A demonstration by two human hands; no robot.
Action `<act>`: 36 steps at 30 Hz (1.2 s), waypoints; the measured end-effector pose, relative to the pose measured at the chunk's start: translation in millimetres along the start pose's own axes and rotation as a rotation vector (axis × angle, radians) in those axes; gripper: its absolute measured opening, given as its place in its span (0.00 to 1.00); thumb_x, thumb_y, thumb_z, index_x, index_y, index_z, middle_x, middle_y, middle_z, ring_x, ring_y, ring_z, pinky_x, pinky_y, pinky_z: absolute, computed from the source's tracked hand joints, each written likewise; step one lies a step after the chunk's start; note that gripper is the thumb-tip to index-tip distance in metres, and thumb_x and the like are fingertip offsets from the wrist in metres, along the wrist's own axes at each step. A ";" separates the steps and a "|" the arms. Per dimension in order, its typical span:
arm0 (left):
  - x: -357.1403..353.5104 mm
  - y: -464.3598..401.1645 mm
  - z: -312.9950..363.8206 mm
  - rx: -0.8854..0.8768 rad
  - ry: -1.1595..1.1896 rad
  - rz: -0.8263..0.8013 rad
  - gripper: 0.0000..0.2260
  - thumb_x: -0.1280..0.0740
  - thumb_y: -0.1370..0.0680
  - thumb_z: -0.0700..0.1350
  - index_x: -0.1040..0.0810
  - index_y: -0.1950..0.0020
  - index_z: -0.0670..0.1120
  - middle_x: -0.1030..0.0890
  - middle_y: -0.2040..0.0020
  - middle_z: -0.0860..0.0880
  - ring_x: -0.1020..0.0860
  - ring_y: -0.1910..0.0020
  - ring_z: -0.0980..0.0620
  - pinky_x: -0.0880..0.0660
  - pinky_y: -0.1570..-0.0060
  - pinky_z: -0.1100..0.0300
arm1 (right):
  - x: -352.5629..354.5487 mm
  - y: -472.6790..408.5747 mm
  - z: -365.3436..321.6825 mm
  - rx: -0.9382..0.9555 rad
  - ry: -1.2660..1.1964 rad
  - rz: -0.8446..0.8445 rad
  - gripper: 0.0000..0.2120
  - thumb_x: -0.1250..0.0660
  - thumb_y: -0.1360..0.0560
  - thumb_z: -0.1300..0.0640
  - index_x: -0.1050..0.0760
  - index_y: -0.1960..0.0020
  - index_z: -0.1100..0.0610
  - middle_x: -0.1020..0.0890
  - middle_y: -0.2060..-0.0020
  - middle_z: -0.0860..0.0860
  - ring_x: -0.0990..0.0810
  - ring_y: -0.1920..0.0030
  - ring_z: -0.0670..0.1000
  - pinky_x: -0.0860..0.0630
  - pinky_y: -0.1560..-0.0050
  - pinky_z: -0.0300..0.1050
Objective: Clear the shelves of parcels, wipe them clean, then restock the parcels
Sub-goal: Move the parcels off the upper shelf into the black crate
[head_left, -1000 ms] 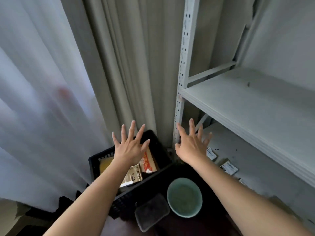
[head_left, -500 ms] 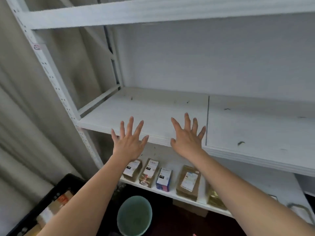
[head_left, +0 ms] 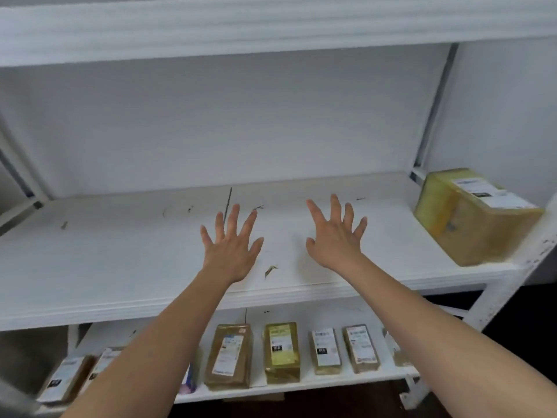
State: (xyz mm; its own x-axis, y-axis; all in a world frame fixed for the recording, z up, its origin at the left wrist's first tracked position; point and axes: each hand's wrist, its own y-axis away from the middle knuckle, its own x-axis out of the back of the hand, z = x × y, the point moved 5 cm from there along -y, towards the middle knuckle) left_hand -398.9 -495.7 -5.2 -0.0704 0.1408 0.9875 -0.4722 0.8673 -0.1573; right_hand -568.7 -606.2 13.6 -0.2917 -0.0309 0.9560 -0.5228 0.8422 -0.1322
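A white metal shelf unit fills the view. Its middle shelf (head_left: pixel 105 260) is mostly bare, with small dark specks and a dry leaf scrap (head_left: pixel 270 270) on it. One yellow-taped cardboard parcel (head_left: pixel 473 218) stands at that shelf's right end. My left hand (head_left: pixel 230 245) and my right hand (head_left: pixel 334 236) hover side by side over the middle shelf, fingers spread, holding nothing. On the lower shelf (head_left: pixel 328 384) several small labelled parcels (head_left: pixel 281 352) lie in a row, partly hidden by my forearms.
An upper shelf board (head_left: pixel 271 22) runs across the top. The white wall (head_left: pixel 241 122) closes the back. The right shelf post (head_left: pixel 512 279) is scuffed. Dark floor shows under the lower shelf.
My view swung right from the curtain, black crate and green bucket to the shelf front. The yellow parcel at the right came into view. Both hands stayed spread and empty.
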 end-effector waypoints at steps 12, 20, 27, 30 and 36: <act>-5.1 -99.5 210.7 -0.197 0.125 -0.069 0.26 0.55 0.18 0.60 0.58 0.21 0.58 0.63 0.21 0.51 0.59 0.22 0.42 0.56 0.27 0.35 | 77.6 -75.7 225.5 -0.325 0.058 0.093 0.30 0.48 0.18 0.41 0.57 0.20 0.42 0.58 0.21 0.57 0.58 0.22 0.63 0.57 0.28 0.70; -16.5 -112.4 292.9 -0.280 0.215 -0.221 0.26 0.54 0.18 0.61 0.56 0.21 0.58 0.61 0.21 0.51 0.58 0.22 0.42 0.56 0.27 0.36 | 87.8 -87.8 314.8 -0.574 -0.045 0.060 0.29 0.52 0.18 0.40 0.54 0.20 0.45 0.56 0.21 0.61 0.60 0.22 0.63 0.61 0.28 0.70; -30.5 -109.0 318.3 -0.197 0.467 -0.383 0.27 0.53 0.18 0.62 0.50 0.21 0.56 0.58 0.21 0.52 0.56 0.22 0.44 0.50 0.26 0.39 | 93.0 -93.1 328.0 -0.624 -0.043 0.085 0.31 0.48 0.20 0.39 0.45 0.23 0.55 0.32 0.32 0.66 0.44 0.29 0.63 0.43 0.34 0.59; -33.0 -104.3 317.1 -0.144 0.529 -0.467 0.27 0.54 0.18 0.62 0.48 0.21 0.55 0.55 0.21 0.50 0.56 0.23 0.44 0.49 0.26 0.42 | 88.0 -100.5 331.0 -0.638 -0.103 0.065 0.28 0.44 0.22 0.40 0.34 0.31 0.60 0.26 0.36 0.62 0.34 0.32 0.64 0.38 0.36 0.56; -30.6 -96.9 301.7 0.027 0.870 -0.640 0.29 0.60 0.19 0.63 0.43 0.21 0.54 0.46 0.21 0.51 0.49 0.22 0.46 0.48 0.26 0.46 | 49.5 -102.2 310.4 -0.536 -0.535 -0.041 0.32 0.46 0.24 0.35 0.28 0.34 0.58 0.21 0.40 0.56 0.26 0.38 0.60 0.27 0.39 0.52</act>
State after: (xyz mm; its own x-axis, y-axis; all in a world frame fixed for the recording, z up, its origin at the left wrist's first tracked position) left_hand -616.0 -728.1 -18.5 0.8398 -0.0352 0.5418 -0.2190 0.8911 0.3974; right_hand -778.4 -861.0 -6.8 -0.7010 -0.2098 0.6816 -0.1207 0.9769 0.1765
